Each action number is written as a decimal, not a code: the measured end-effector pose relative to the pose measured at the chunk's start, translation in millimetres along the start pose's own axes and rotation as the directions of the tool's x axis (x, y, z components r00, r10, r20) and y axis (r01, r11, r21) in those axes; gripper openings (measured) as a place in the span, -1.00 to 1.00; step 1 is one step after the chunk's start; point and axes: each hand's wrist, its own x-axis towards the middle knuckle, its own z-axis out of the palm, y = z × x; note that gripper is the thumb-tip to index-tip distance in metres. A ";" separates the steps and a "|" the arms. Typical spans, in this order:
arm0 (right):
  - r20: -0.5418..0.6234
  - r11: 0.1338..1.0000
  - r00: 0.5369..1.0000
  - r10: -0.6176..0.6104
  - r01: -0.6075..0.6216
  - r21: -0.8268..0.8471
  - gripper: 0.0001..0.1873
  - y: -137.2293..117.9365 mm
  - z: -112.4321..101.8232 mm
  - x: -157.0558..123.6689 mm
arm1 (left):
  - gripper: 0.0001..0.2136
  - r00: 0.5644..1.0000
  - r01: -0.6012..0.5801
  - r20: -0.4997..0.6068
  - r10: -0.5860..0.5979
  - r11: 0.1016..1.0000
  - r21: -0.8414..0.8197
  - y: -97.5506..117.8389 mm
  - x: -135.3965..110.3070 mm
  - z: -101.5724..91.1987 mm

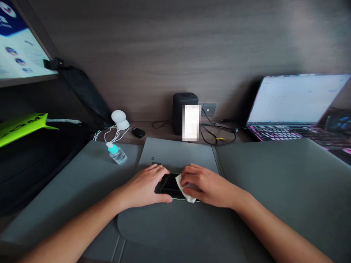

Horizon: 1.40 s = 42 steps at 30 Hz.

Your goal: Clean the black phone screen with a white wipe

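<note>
A black-screened smartphone (pixel 170 184) lies lengthwise on the grey mat in front of me. Its left end is held by my left hand (pixel 149 186), thumb along the near edge and fingers along the far edge; a ring is on one finger. My right hand (pixel 204 184) presses a folded white tissue (pixel 187 193) onto the right part of the screen, fingers curled over it. That part of the phone is hidden under the hand and tissue. To the left stands or leans a small clear spray bottle (pixel 118 155) with a turquoise collar.
Behind the phone lies a flat grey folder-like sheet (pixel 178 149). At the back are a black speaker (pixel 177 113), tangled cables (pixel 219 133), a white round device (pixel 119 117) and a small black object (pixel 138 132). An open laptop (pixel 296 102) stands right; a black bag (pixel 33 171) lies left.
</note>
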 end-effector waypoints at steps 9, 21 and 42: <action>-0.014 1.000 1.000 0.002 -0.002 -0.008 -0.88 3.6 2.7 1.7 | -0.53 1.000 0.017 0.023 -0.018 1.000 0.020 2.9 0.9 -0.9; -0.035 0.999 0.999 -0.027 0.028 0.024 -0.88 6.1 5.0 1.7 | -0.50 1.000 0.011 0.015 -0.011 1.000 -0.004 0.4 -0.5 -0.5; -0.067 1.000 0.998 0.005 -0.005 -0.007 -0.79 1.8 12.2 4.3 | -0.50 1.000 0.005 -0.001 -0.005 1.000 0.000 -1.0 1.6 1.1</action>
